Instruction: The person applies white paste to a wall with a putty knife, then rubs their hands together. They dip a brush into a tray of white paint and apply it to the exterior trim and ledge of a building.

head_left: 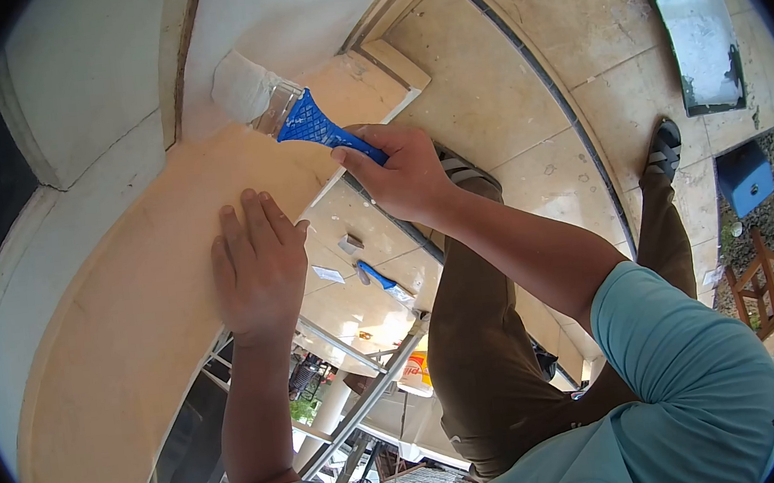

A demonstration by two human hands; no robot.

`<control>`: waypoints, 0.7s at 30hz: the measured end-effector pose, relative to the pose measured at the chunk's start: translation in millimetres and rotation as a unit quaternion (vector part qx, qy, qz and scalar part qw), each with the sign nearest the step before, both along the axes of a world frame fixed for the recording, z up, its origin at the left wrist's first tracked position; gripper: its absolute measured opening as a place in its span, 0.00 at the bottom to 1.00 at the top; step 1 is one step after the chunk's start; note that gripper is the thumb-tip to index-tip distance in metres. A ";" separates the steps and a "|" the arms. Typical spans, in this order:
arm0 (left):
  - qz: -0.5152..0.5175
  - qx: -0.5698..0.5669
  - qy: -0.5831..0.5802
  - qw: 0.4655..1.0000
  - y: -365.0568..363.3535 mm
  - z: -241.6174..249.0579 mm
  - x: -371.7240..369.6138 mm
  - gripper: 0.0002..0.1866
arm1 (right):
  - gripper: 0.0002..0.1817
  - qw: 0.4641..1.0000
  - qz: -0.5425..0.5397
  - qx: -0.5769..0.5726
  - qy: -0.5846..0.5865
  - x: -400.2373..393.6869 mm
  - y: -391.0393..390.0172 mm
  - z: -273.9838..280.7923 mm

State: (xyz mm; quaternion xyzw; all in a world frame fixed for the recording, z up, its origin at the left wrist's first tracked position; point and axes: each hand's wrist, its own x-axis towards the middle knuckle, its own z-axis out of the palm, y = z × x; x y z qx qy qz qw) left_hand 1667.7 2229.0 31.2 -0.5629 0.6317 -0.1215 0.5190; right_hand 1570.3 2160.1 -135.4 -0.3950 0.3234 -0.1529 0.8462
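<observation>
My right hand [404, 175] grips a blue-handled paintbrush [309, 124] with its fingers wrapped round the handle. The brush's white-coated bristles [246, 85] press against the pale wall [254, 21] near an inside corner. My left hand [263, 263] lies flat with fingers stretched out on the peach-coloured surface [123, 304] below the brush. Its thumb points toward the surface's edge. Nothing is held in this hand.
A metal ladder [378, 387] stands below. On the tiled floor lie a blue-handled tool [381, 279], a small grey block [350, 243] and a white-smeared tray [702, 44]. Also there are a blue container [744, 179], a wooden stool [764, 289] and an orange-and-white bucket [415, 375].
</observation>
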 end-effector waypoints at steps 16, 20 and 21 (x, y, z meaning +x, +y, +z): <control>-0.005 0.012 -0.007 1.000 -0.1 0.6 1.0 0.25 | 0.15 0.997 -0.017 -0.001 0.069 22.6 -18.5 -52.4; 0.003 -0.002 -0.004 1.000 -0.6 -0.4 -1.7 0.25 | 0.16 0.981 -0.022 -0.045 0.186 3.5 -12.7 -124.8; 0.001 -0.005 -0.006 1.000 -0.6 -0.5 -1.5 0.25 | 0.16 0.973 -0.018 -0.030 0.226 0.1 -14.1 -132.1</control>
